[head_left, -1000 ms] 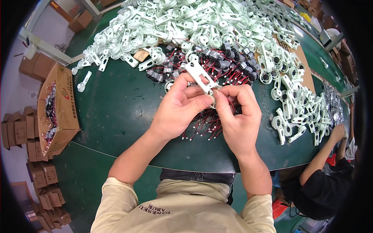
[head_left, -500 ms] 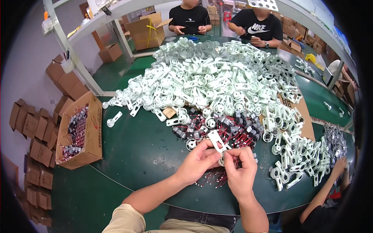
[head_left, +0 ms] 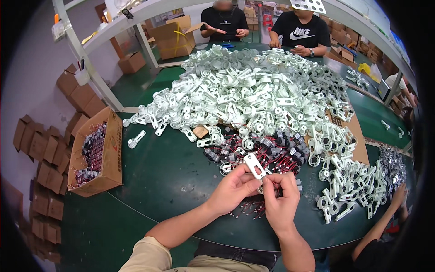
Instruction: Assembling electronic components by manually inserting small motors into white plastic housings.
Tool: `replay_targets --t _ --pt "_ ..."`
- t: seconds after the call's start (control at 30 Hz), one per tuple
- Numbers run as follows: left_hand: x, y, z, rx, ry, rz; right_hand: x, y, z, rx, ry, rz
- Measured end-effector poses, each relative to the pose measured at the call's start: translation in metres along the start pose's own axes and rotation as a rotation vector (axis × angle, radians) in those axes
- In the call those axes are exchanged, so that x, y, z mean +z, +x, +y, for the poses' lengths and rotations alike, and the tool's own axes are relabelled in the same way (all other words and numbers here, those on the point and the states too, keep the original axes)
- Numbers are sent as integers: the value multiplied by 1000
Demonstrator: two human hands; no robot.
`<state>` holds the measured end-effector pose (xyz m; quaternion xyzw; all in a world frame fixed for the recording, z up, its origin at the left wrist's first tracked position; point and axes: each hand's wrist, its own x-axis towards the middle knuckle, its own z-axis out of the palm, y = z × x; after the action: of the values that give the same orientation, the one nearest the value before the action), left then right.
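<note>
A white plastic housing (head_left: 254,165) with a long slotted handle and a round end is held out in front of me. My left hand (head_left: 235,189) is closed round its left side, thumb along the edge. With thumb and fingers my right hand (head_left: 282,192) pinches at the round end, where a bit of red wire shows; the part under those fingertips is hidden. Just beyond my hands lie small grey and black motors (head_left: 276,147) with red wires and white plugs. Behind them rises a large heap of similar white housings (head_left: 235,90).
A carton (head_left: 115,154) of wired motors stands at the left. On the right are white housings with black centres (head_left: 351,186) and a pile of small shiny parts (head_left: 392,167). A neighbour's hand (head_left: 398,195) reaches there. Two people work across the green table (head_left: 167,199).
My hands stay nearly in place, still gripping the white housing, with only slight finger movement. The whole view has shifted slightly. Across the table, one person's hand has opened out flat.
</note>
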<state>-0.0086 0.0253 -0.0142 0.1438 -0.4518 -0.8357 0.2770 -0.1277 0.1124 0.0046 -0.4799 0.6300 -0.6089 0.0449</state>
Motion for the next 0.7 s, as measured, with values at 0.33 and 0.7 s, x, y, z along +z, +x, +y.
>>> replay_targets --t 0.33,0.7 --pt "-3 -2 10 177 145 109 -11 2 1 109 94 -137" --pt "-11 6 20 278 151 256 -11 9 6 214 12 -327"
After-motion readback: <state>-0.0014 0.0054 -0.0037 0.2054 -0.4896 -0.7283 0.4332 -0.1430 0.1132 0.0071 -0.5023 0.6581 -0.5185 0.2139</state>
